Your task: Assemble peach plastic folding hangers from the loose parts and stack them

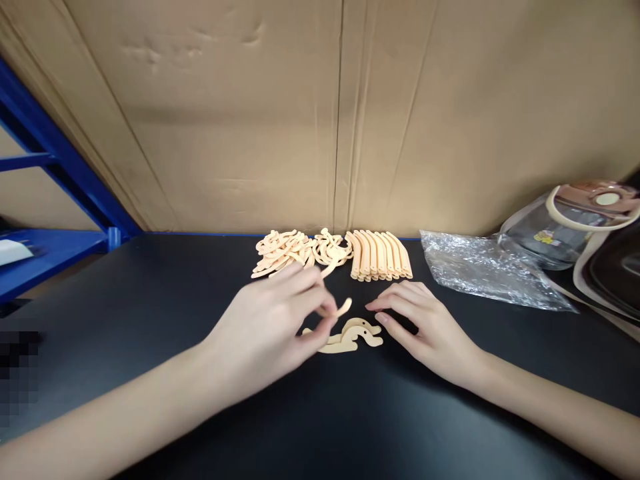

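Piece (345, 307) pinched in left hand (280, 313); right hand (429, 325) loosely parted near flat shapes (343, 346).

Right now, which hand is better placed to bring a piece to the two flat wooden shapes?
Likely your left hand: it pinches a curved wooden piece near the flat shapes, while your right hand appears empty.

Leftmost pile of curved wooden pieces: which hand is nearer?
Left: the left hand is in front of the leftmost pile; the right hand is farther right, in front of the neat row of curved pieces.
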A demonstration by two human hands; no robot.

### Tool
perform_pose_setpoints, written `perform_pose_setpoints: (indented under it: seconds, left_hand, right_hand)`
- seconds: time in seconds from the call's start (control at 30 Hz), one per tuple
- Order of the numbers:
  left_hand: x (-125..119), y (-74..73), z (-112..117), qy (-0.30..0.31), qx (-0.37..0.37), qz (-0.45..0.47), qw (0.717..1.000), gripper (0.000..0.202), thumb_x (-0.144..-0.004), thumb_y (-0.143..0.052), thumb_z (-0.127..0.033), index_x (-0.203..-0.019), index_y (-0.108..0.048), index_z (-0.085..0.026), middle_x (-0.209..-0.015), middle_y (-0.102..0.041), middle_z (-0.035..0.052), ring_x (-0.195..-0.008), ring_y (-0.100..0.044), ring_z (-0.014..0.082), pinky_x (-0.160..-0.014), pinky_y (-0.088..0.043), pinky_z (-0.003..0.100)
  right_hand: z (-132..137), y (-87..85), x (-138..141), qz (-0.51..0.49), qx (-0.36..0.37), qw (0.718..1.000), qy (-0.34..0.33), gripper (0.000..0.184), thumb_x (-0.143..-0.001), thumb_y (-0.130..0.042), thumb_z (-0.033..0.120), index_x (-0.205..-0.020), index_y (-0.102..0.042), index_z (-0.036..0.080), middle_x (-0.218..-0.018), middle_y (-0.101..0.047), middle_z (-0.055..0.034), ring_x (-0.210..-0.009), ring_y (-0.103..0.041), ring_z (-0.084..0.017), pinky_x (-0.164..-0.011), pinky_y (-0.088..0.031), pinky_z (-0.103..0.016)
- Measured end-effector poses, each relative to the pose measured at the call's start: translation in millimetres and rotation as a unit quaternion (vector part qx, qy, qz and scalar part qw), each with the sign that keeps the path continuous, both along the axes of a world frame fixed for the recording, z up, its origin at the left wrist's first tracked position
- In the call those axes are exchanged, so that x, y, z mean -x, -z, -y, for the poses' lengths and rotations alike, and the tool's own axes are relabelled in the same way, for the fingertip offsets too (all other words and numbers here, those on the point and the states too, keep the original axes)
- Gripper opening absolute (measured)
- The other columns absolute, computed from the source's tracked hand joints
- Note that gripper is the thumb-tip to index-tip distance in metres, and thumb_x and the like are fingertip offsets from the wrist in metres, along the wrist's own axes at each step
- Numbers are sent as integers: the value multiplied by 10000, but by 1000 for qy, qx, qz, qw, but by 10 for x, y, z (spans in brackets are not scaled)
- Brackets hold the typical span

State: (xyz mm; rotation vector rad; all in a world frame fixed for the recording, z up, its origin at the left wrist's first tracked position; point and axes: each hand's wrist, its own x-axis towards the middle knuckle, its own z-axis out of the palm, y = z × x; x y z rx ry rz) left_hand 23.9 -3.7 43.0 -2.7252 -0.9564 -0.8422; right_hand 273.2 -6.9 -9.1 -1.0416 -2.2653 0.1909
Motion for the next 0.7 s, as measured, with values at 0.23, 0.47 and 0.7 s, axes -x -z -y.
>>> perform_pose_setpoints:
  seconds: [0.23,0.47,0.7]
  left_hand:
    - [373,269,188,-10,68,-32,997,132,-877,-500,-132,-784,-566,-198,-756,-551,-28,-691,-472,109,-593,-353,226]
    - [455,233,94,-5,118,-70,991,138,-875,-476,-154,-794,-566,-220,-767,-565,-32,-699,-492,116,-577,-357,224]
    - [518,186,80,4,142,-96,985,116,-877,-494,-187,-806,-575,-230,-773,-567,-31,-700,-503,114,-586,-369,222]
  right_hand:
    - [-6,0,24,10,-8,1000,-7,144,-950,-504,185,-1006,-633,215,-936,-652,-13,-883,-560,-149,-838,-384,-349]
    - [-6,1,26,17,-7,1000,-7,145,-948,-505,178,-973,-642,217,-928,-645,-3,-879,-552,-142,-835,-383,-340]
    - [-33,-11,-13,6,-26,998,54,140,-949,-499,212,-965,-635,242,-940,-658,13,-908,-562,-154,-850,-372,-357]
